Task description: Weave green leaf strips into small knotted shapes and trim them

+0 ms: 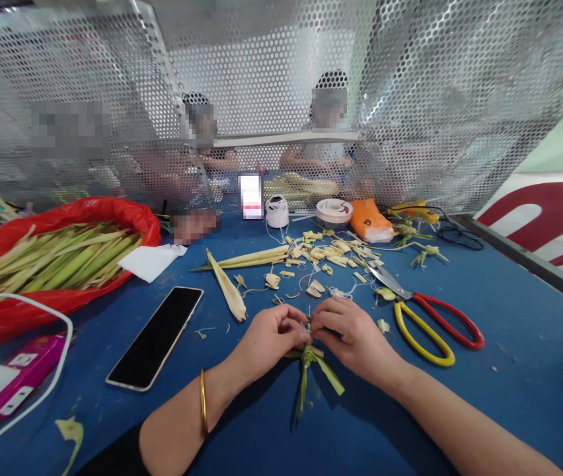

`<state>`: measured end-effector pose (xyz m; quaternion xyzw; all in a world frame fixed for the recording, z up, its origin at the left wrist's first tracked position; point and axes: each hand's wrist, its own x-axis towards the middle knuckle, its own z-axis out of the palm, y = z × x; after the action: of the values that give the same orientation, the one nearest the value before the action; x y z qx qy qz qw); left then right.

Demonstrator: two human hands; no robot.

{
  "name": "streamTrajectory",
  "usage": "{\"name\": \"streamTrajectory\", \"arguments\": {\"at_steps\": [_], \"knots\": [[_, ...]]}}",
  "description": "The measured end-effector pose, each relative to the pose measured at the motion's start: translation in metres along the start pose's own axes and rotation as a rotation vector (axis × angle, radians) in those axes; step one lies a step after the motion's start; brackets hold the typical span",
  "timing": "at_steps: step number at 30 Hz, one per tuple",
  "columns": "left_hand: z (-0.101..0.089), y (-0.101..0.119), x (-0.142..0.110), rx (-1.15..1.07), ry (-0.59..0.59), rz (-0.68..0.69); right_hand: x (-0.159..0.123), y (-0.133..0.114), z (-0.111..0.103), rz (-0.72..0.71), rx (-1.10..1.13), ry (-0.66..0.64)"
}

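My left hand and my right hand meet near the middle of the blue table. Both are closed, fingertips pinching the top of a small knotted figure made of green leaf strips. Its loose strips hang down toward me and out to the sides. What exactly lies between the fingertips is partly hidden. Scissors with one red and one yellow handle lie partly open to the right of my right hand. Beyond my hands are scattered pale leaf scraps and bits of white thread. A folded pale husk leaf rests beyond my left hand.
A red bag of long green leaves stands at left. Nearby are a black-screened phone, a purple packet and a white cable. Along the back are a thread spool, a tape roll, an orange tissue pack and a perforated metal screen.
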<state>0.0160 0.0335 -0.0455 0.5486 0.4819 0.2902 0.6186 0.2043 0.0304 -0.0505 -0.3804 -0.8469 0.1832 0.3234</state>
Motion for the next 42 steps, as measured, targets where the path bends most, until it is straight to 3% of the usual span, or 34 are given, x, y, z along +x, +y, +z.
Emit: {"name": "streamTrajectory", "arguments": {"at_steps": [11,22,28,31,36,42], "knots": [[0.004,-0.003,0.001,0.01,0.076,0.034,0.001,0.0,0.001,0.044,0.022,0.021],[0.003,0.007,0.002,-0.05,0.164,-0.073,0.0,-0.01,-0.006,0.008,0.004,-0.029],[0.003,0.004,0.001,-0.011,0.145,-0.013,-0.001,-0.003,-0.002,0.194,0.203,0.052],[0.002,0.001,0.001,0.13,0.151,0.053,-0.002,0.0,0.003,0.236,0.241,0.022],[0.001,0.002,-0.002,0.463,0.216,0.194,-0.002,0.0,0.008,0.201,0.061,-0.054],[0.001,-0.002,-0.003,0.938,0.3,0.465,-0.002,-0.001,0.011,0.187,0.049,-0.039]]}}
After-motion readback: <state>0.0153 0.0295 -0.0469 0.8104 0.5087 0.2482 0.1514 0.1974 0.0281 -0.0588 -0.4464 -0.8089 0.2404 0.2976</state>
